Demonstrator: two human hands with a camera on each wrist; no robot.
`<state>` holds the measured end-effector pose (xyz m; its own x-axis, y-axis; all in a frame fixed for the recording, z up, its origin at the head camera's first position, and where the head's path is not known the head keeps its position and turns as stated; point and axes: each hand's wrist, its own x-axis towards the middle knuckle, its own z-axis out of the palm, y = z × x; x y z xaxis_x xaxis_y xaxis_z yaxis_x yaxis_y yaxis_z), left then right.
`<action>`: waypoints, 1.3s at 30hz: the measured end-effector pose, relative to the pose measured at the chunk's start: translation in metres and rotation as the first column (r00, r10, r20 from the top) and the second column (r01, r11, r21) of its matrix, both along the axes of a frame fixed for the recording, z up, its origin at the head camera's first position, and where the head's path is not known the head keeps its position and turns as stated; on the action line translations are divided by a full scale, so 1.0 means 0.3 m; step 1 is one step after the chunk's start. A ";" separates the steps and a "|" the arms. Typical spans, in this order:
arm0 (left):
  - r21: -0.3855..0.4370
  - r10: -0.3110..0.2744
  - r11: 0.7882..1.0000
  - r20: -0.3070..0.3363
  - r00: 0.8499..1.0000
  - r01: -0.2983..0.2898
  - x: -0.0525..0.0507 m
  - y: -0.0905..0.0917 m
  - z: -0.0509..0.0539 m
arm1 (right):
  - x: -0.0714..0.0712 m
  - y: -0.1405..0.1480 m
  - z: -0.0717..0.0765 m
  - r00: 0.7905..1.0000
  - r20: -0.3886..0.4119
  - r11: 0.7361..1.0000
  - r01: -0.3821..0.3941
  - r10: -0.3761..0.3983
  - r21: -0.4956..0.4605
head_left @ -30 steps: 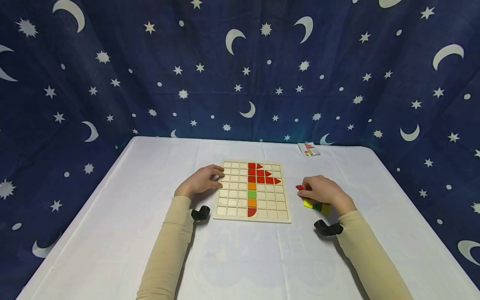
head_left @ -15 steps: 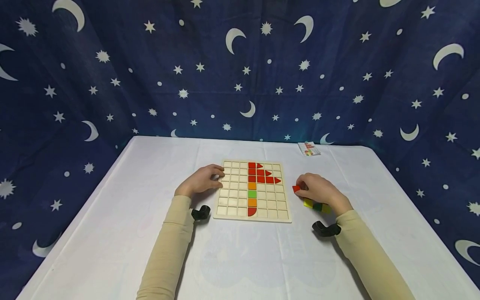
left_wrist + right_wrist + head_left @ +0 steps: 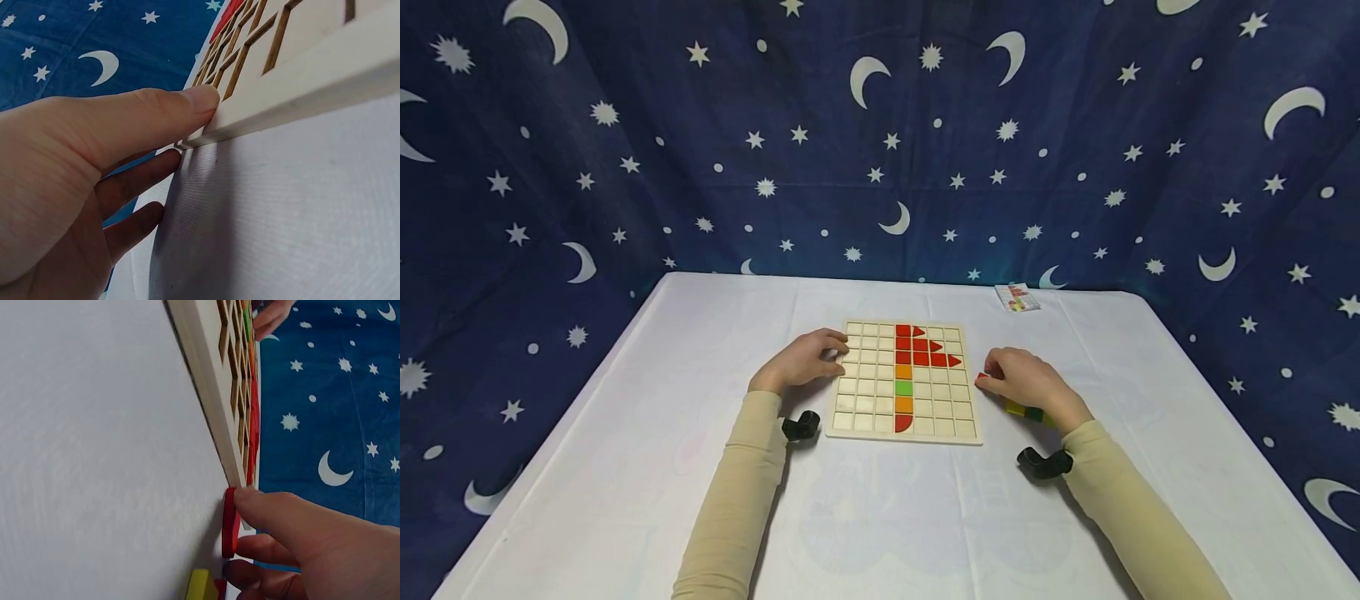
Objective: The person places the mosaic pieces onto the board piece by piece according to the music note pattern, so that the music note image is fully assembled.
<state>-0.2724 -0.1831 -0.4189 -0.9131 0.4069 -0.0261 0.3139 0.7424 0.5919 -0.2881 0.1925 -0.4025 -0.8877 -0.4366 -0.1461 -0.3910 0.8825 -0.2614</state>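
A wooden grid board [image 3: 859, 387] lies mid-table, with red, orange and green pieces set in a column and red rows ending in triangles. My left hand [image 3: 801, 360] is at its left edge; in the left wrist view the thumb of that hand [image 3: 81, 156] rests on the rim [image 3: 275, 109], its other fingers loosely extended beside it. Right of the board, my right hand [image 3: 1028, 385] pinches a red piece [image 3: 981, 380]. The right wrist view has this hand [image 3: 319, 540] with thumb and fingertips on the red piece [image 3: 230, 524], close to the board's side.
Yellow [image 3: 1015, 407] and green [image 3: 1034, 413] pieces lie partly under my right hand. A small printed card [image 3: 1018, 298] is at the back right of the white-covered table [image 3: 625, 467]. Behind hangs a dark blue cloth [image 3: 820, 83] with moons and stars.
My right hand has moved left towards the board with the red piece, passing over more of the yellow and green pieces. My left hand has stayed at the board's edge.
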 end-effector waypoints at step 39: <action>0.009 -0.022 1.000 -0.024 0.999 0.022 0.001 -0.003 0.000 | -0.030 -0.003 -0.002 1.000 -0.007 1.000 -0.017 0.017 0.011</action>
